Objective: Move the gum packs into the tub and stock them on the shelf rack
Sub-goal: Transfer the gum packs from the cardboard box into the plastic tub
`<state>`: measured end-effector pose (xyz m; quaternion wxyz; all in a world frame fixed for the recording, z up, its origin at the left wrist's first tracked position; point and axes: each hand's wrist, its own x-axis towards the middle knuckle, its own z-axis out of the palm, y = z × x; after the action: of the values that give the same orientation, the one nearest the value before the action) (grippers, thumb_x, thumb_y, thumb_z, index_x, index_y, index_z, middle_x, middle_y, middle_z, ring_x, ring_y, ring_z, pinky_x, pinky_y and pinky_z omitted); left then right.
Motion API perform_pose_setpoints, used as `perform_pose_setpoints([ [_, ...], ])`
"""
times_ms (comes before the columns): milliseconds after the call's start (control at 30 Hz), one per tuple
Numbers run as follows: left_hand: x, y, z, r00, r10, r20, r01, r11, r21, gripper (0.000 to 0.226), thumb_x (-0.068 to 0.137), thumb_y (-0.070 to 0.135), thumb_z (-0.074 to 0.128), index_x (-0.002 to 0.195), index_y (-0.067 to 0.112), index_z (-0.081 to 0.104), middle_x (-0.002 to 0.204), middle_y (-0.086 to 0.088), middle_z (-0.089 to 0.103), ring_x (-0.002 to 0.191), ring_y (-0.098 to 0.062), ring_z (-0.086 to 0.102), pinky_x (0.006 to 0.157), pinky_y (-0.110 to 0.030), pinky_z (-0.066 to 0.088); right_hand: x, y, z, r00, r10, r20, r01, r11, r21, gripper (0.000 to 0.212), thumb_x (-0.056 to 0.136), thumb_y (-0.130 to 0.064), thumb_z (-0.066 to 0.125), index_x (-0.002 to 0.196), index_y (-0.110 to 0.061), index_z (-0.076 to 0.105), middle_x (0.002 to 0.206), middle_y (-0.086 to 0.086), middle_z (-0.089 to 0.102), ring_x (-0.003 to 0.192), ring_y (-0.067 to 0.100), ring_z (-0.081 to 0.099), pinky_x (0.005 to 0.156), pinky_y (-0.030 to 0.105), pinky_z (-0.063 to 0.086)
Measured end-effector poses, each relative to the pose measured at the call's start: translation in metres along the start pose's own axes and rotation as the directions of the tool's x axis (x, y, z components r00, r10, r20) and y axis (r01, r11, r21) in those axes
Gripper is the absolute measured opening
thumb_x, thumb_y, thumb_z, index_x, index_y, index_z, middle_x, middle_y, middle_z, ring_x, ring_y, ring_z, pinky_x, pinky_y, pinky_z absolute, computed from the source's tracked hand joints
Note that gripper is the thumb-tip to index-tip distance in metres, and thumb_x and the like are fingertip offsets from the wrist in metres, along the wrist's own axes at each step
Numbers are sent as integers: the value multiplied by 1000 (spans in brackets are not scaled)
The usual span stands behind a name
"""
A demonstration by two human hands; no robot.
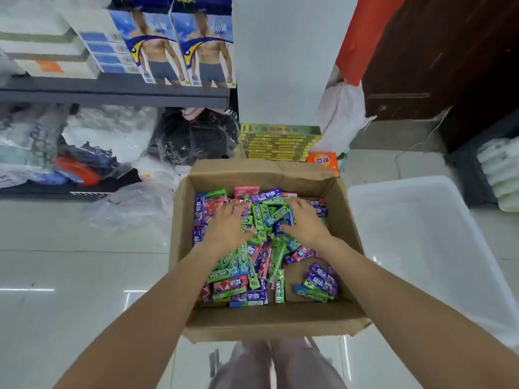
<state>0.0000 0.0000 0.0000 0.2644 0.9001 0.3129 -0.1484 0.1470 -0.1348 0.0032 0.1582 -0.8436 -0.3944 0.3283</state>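
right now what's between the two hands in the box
In the head view, a heap of green gum packs fills the gap between the left hand and right hand, inside the cardboard box.

I stand in a small retail shop, at a stocking aisle. A grey metal shelf rack (112,92) carries boxed men's underwear (179,49); bagged clothing (84,141) lies below it. An open brown cardboard carton (269,321) of assorted gum packs (244,265) sits on the glossy pale tiled floor (70,270).
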Motion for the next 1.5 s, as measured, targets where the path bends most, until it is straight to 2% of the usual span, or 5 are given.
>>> perform_pose_setpoints([
  [300, 9, -21, 24, 998, 42, 40, -50, 972, 230, 94, 83, 53, 60, 150, 24, 1, 158, -3, 3, 144, -23, 12, 116, -41, 10, 34, 12, 20, 994, 24, 110, -6, 987, -160, 96, 82, -28, 70, 151, -18, 4, 158, 0, 1, 146, 21, 2, 118, 33, 13],
  [767, 21, -13, 24, 1000, -13, 26, 16, 992, -123, 82, 87, 30, 62, 149, 22, 10, 152, -4, 4, 107, -24, 55, 87, -33, 48, 43, 3, 38, 999, 44, 20, -39, 977, -209, 88, 78, -26, 74, 145, -8, 20, 141, 11, 32, 132, 28, 30, 108, 35, 30],
  [1133, 37, -16, 13, 989, 142, -49, -117, 931, 346, 71, 82, 42, 65, 138, 13, 32, 137, -10, 41, 131, -26, 35, 108, -37, 28, 45, -12, 46, 981, 192, -1, -190, 969, 155, 73, 83, -8, 66, 143, -9, 26, 69, 4, 54, 55, 13, 49, 42, 14, 32],
  [1333, 34, -22, 6, 990, 141, -13, -139, 985, 102, 75, 75, 40, 72, 137, 15, 37, 135, -8, 46, 129, -26, 38, 110, -40, 29, 40, -18, 45, 967, 254, 24, -244, 893, 379, 65, 88, -27, 63, 143, -8, 33, 136, 17, 49, 122, 27, 50, 91, 27, 39],
  [1500, 40, -29, -6, 993, 117, 4, -116, 989, -87, 53, 83, 28, 67, 130, 9, 51, 133, -14, 50, 131, -27, 38, 109, -34, 26, 43, -31, 52, 947, 321, 17, -306, 884, 354, 68, 83, -27, 71, 135, -2, 36, 122, 16, 54, 111, 29, 53, 79, 28, 42],
])
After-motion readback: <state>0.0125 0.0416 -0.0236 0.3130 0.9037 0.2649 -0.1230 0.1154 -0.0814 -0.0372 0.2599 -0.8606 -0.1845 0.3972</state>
